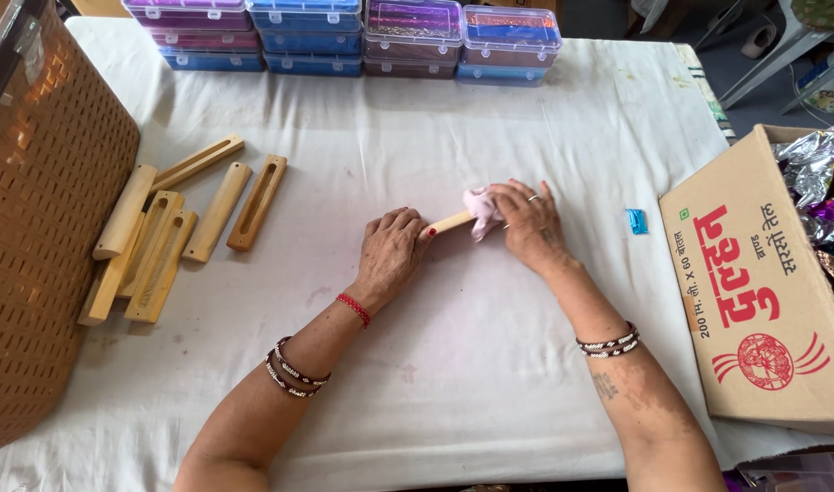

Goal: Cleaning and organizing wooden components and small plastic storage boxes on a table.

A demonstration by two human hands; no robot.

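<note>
The left hand (391, 251) has its grip closed over one end of a pale wooden block (451, 221) lying near the middle of the white-covered table (453, 364). The right hand (526, 221) presses a pink cloth (480, 210) on the block's other end, apparently pinching it. Left lie more slotted wooden blocks (175, 239) beside a woven basket (43, 228); right, a cardboard box (763, 292); far, stacked plastic cases (344, 35).

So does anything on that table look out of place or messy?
A small blue wrapper lies alone on the white cloth, apart from everything. The wooden pieces sit in a loose, crooked pile, and the cloth shows faint stains.
</note>
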